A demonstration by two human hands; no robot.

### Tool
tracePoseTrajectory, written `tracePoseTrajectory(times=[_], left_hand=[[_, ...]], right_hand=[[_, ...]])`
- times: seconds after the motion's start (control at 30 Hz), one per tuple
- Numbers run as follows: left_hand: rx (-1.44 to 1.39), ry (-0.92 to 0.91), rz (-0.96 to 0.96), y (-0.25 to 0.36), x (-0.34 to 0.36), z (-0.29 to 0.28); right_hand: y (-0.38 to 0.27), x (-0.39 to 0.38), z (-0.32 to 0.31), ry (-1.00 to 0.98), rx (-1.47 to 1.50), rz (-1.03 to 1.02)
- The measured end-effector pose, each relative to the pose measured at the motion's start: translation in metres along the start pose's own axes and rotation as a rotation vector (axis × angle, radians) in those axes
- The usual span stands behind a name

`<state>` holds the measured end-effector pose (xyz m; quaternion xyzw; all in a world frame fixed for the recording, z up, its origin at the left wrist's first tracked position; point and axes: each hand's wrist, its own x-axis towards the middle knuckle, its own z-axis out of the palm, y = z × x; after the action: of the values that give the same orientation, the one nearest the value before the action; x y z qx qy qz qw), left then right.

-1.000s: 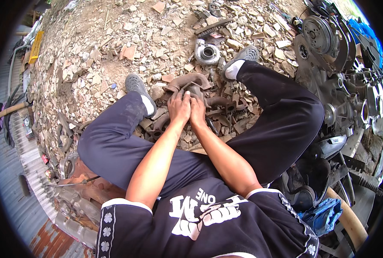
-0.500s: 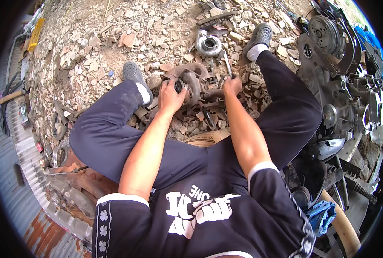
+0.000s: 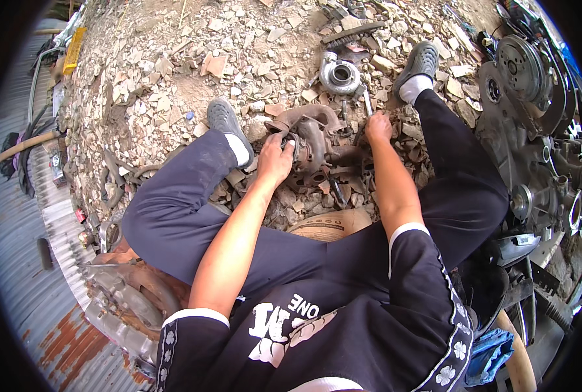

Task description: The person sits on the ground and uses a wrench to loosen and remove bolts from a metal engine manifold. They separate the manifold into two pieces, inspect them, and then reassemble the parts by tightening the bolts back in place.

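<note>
Between my bent legs lies a rusty exhaust manifold with curved pipes, resting on broken stones. My left hand is closed round a dark ring-shaped end on its left side, and the fingers hide part of that end. To the right of the manifold, my right hand is wrapped round a narrow grey metal tool. The tool points away from me, and its kind cannot be made out. Just beyond it sits a silver turbocharger housing with a round opening, touched by neither hand.
Stones and tile shards cover the ground. Engine parts with a grey pulley are piled at the right. Corrugated metal sheeting runs along the left, near more castings. A cardboard piece lies before my lap.
The whole view has shifted, so everything appears farther right and lower. My left hand now covers more of the ring-shaped end. My right hand still grips the tool, slightly nearer the turbocharger housing.
</note>
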<state>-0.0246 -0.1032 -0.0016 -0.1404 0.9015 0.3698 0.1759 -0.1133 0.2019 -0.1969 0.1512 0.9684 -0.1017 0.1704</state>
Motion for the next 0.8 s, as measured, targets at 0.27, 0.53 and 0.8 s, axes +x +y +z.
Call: tracePoseTrajectory(times=[0.27, 0.53, 0.8], left_hand=[[0.011, 0.029, -0.021, -0.010, 0.004, 0.003], [0.041, 0.093, -0.023, -0.007, 0.010, 0.007], [0.072, 0.055, -0.041, -0.005, 0.011, 0.008]], right_hand=[[-0.024, -0.016, -0.035, -0.216, 0.221, 0.100], [-0.052, -0.083, -0.118, -0.200, 0.362, -0.018], [-0.092, -0.184, -0.220, -0.348, 0.094, -0.403]])
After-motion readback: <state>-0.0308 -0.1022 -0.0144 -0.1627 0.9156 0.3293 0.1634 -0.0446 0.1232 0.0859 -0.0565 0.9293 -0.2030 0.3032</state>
